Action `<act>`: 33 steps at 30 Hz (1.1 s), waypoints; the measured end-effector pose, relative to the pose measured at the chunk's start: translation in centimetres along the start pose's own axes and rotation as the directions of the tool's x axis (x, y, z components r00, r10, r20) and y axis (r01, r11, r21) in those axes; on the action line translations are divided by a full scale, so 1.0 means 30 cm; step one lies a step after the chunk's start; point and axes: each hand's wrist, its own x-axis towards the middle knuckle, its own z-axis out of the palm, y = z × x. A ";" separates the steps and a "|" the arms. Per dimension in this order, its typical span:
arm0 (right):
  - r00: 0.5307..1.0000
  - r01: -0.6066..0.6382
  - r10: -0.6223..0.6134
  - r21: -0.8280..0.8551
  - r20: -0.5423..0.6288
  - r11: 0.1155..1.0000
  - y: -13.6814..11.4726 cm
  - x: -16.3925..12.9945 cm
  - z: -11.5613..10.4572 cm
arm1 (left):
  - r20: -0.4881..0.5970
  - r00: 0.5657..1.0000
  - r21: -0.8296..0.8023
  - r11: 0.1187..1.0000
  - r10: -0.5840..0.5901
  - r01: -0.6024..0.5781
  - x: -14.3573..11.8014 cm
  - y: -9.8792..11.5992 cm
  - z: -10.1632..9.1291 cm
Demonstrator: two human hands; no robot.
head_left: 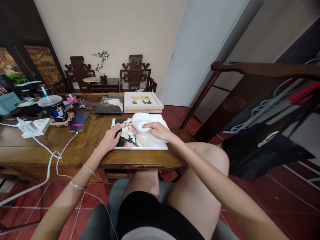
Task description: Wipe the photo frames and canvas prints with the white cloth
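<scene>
Two bare hands work over a wooden table that fills the left half of the view, its near edge running just in front of the person's knees. Largest of the things on it is a flat photo print, lying at the near right corner of the tabletop, its lower edge close to the near edge. Behind it, toward the far edge, sit a white picture frame and, just left of that, a dark photo board. A white cloth is bunched on the upper right part of the photo print. The right hand is closed over that cloth, fingers curled into it, pressing it on the print. The left hand lies released and flat, fingers spread, on the print's left side. Further left along the tabletop stand a lidded cup with a straw, a white power strip with cables trailing over the near edge, and a small pink cup near the far edge.
</scene>
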 end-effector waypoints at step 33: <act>0.986 0.136 -0.100 -0.296 0.136 0.946 -0.037 -0.241 -0.014 | 0.001 0.998 -0.059 0.996 -0.062 0.062 0.004 -0.020 0.018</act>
